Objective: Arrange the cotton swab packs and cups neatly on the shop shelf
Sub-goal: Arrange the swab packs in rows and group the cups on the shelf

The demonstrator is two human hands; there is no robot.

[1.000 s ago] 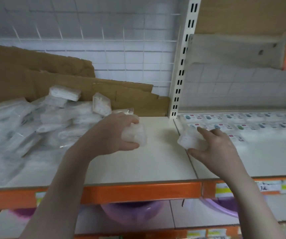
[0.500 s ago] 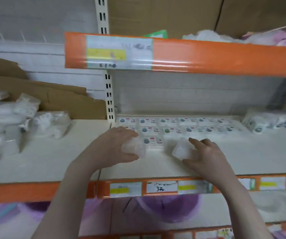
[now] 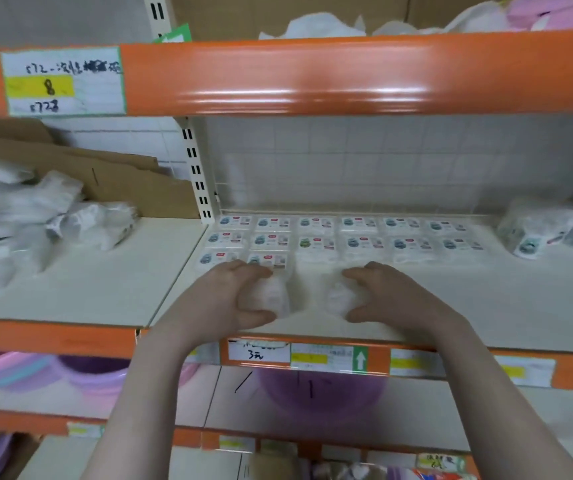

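Far left, a loose pile of clear plastic swab packs (image 3: 70, 216) sat on the white shelf (image 3: 81, 289). The left hand (image 3: 233, 299) squeezed one soft pack (image 3: 271, 294); the right hand (image 3: 385, 296) squeezed another (image 3: 338, 296). Pushed in carelessly, they might knock the neat rows of labelled packs (image 3: 344, 237) crooked.

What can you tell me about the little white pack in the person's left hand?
The pack is small, white and soft-looking, wrapped in clear film; its print is too blurred to read. The left hand grips it, fingers over the top, thumb beneath. It sits low over the shelf, just before the front row of laid packs.
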